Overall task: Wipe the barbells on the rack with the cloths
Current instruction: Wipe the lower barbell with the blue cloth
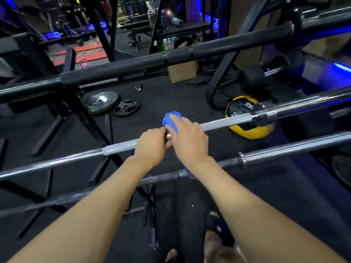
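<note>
A chrome barbell [224, 123] runs across the middle of the view, rising toward the right. My left hand [152, 145] grips its shaft from above. Right beside it, my right hand [188, 137] holds a blue cloth [170, 120] wrapped over the same bar, fingers curled on it. The two hands touch each other at the bar. A second chrome barbell [284, 150] lies lower and nearer, under my forearms. A black padded barbell [133, 65] sits higher, behind the others.
Black rack posts [89, 122] stand at the left. On the dark floor lie two weight plates [100, 101], a yellow medicine ball [247, 128], a cardboard box [182, 71] and a black dumbbell [252, 76]. My feet in sandals [214, 230] show at the bottom.
</note>
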